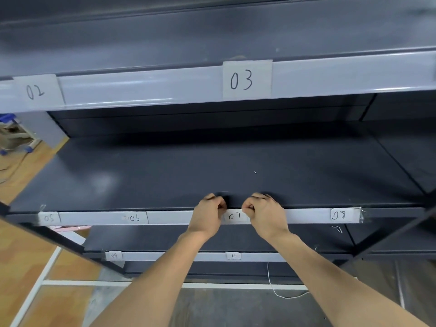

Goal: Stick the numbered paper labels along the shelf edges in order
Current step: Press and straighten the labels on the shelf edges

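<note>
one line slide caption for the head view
Both hands press label 07 onto the middle shelf edge.

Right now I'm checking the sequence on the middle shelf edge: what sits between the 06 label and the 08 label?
In the head view, the 07 label, pressed at its ends by the left hand and right hand.

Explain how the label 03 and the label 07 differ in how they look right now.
Label 03 sits on the upper shelf edge; label 07 sits on the middle shelf edge. Label 03 looks larger and nothing touches it; label 07 looks smaller, with the left hand and the right hand at its two ends. Label 03 reads upright; label 07 looks upside down. Both are pale paper with dark handwritten digits.
</note>
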